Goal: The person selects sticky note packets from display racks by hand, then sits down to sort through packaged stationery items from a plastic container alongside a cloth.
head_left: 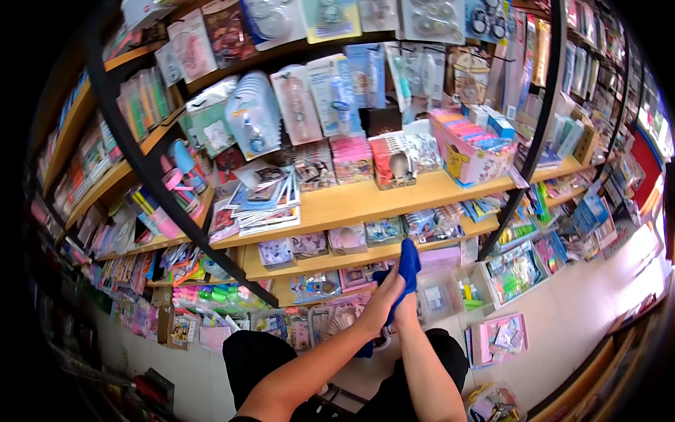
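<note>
- Shelf (351, 206): packets are lined up along the back, with a loose pile (271, 200) left near the front left corner; overall progress cannot be told.
- Blue cloth (410, 266): it is held bunched before the lower board's front edge, unspread.
- Left hand (389, 290) and right hand (406, 309): both are pressed together, closed on the cloth; fingertips are hidden.
</note>
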Demonstrator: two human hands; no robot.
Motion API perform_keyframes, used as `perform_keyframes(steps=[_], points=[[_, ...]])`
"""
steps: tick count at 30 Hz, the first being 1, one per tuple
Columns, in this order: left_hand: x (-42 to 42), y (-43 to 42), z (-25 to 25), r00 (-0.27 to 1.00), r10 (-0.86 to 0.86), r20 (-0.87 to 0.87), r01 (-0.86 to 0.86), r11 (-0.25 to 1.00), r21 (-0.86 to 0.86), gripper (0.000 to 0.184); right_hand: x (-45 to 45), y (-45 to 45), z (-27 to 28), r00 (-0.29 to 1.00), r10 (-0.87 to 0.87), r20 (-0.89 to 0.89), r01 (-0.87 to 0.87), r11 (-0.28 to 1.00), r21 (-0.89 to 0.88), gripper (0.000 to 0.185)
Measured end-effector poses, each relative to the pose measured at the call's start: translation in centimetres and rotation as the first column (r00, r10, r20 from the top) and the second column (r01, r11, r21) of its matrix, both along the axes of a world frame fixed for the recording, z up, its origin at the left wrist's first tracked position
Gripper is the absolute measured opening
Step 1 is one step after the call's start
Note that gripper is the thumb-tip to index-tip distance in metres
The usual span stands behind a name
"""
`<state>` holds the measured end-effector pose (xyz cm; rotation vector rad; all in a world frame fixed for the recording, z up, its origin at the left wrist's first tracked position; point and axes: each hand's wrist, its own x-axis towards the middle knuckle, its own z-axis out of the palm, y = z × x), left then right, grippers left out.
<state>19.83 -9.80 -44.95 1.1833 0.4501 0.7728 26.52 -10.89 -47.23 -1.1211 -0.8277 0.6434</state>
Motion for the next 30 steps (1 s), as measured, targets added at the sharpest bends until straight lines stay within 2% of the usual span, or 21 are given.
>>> perform_keyframes(steps=[2, 5, 6, 8, 10, 11, 12, 13, 14, 16, 18, 19, 20, 21, 22, 24, 25, 26, 28, 29, 30], points=[[-0.6, -1.9, 1.6, 0.995, -0.104, -0.007, 0.104, 0.994, 0.044, 0.061, 1.0, -0.5, 1.0, 0.917, -0.036, -0.398, 0.042, 0.999, 0.007, 0.045], [-2.6, -1.6, 0.3, 0.976, -0.172, 0.131, 0.207, 0.915, -0.346, 0.06, 2.8, -0.8, -0.4, 0.634, 0.082, -0.769, -0.004, 0.995, 0.103, 0.042], [-3.5, -1.2, 0.2, 0.972, -0.144, 0.186, 0.213, 0.874, -0.436, 0.058, 3.3, -0.6, -1.1, 0.524, 0.153, -0.838, -0.033, 0.987, 0.159, 0.041], [-5.2, -0.1, 0.5, 0.955, -0.058, 0.291, 0.228, 0.771, -0.595, 0.053, 3.4, -1.5, 0.2, 0.436, 0.393, -0.809, -0.116, 0.916, 0.383, 0.042], [-6.2, 0.8, 1.0, 0.917, 0.008, 0.4, 0.265, 0.737, -0.622, 0.048, 3.4, -1.9, 2.1, 0.426, 0.419, -0.802, -0.081, 0.9, 0.427, 0.035], [-6.9, 1.3, 1.5, 0.892, -0.001, 0.451, 0.309, 0.731, -0.609, 0.048, 3.7, -1.4, 1.9, 0.474, 0.502, -0.724, -0.092, 0.845, 0.526, 0.03], [-7.4, 1.9, 1.9, 0.867, -0.014, 0.498, 0.352, 0.723, -0.594, 0.048, 3.8, -1.2, 2.3, 0.587, 0.438, -0.681, -0.062, 0.863, 0.501, 0.027], [-8.0, 2.5, 2.2, 0.888, 0.006, 0.459, 0.307, 0.736, -0.603, 0.048, 4.7, -1.1, 2.9, 0.947, 0.21, -0.241, -0.133, 0.945, 0.299, 0.027], [-8.3, 3.1, 3.1, 0.915, 0.008, 0.402, 0.236, 0.799, -0.554, 0.048, 5.6, -1.0, 3.7, 0.94, 0.015, 0.34, -0.048, 0.995, 0.088, 0.027], [-8.5, 4.9, 5.9, 0.959, 0.03, 0.281, 0.1, 0.894, -0.436, 0.05, 5.9, -1.8, 5.5, 0.949, -0.07, 0.307, 0.033, 0.992, 0.123, 0.028], [-8.2, 7.8, 8.3, 0.994, 0.097, -0.049, -0.102, 0.988, -0.115, 0.05, 6.4, -2.1, 5.8, 0.983, 0.043, -0.178, 0.007, 0.963, 0.269, 0.028], [-8.0, 10.1, 9.0, 0.971, 0.134, -0.196, -0.112, 0.987, 0.119, 0.05, 6.6, -2.1, 5.4, 0.78, 0.246, -0.575, 0.015, 0.912, 0.411, 0.029], [-7.5, 12.4, 9.5, 0.925, 0.196, -0.324, -0.077, 0.936, 0.344, 0.05, 6.8, -2.2, 4.9, 0.398, 0.447, -0.801, 0.099, 0.847, 0.522, 0.03], [-6.5, 14.0, 10.5, 0.787, 0.411, -0.46, 0.002, 0.744, 0.668, 0.049, 7.2, -2.1, 4.1, 0.384, 0.516, -0.766, 0.09, 0.804, 0.587, 0.031], [-5.7, 15.4, 11.1, 0.615, 0.639, -0.462, 0.177, 0.459, 0.87, 0.048, 7.4, -2.0, 3.8, 0.446, 0.507, -0.737, 0.066, 0.803, 0.593, 0.032], [-3.3, 17.1, 10.1, 0.37, 0.749, -0.549, 0.296, 0.465, 0.834, 0.049, 7.7, -1.7, 3.3, 0.565, 0.488, -0.665, 0.015, 0.8, 0.6, 0.032], [-1.9, 17.6, 9.3, 0.239, 0.789, -0.566, 0.352, 0.473, 0.808, 0.05, 7.6, -1.8, 3.8, 0.711, 0.394, -0.583, -0.024, 0.842, 0.54, 0.032], [-0.5, 17.5, 8.6, 0.154, 0.744, -0.65, 0.343, 0.577, 0.741, 0.054, 7.4, -2.1, 4.9, 0.832, 0.296, -0.469, -0.049, 0.881, 0.47, 0.032], [1.9, 17.6, 7.2, -0.012, 0.613, -0.79, 0.296, 0.757, 0.583, 0.062, 7.7, -2.4, 4.9, 0.801, 0.294, -0.522, -0.01, 0.878, 0.479, 0.032], [2.4, 17.9, 5.8, 0.015, 0.653, -0.757, 0.247, 0.731, 0.636, 0.074, 8.0, -2.5, 4.0, 0.628, 0.395, -0.67, 0.058, 0.835, 0.547, 0.033], [2.7, 18.2, 4.8, 0.017, 0.72, -0.694, 0.214, 0.675, 0.706, 0.075, 8.2, -2.6, 3.3, 0.418, 0.492, -0.764, 0.143, 0.794, 0.59, 0.034]])
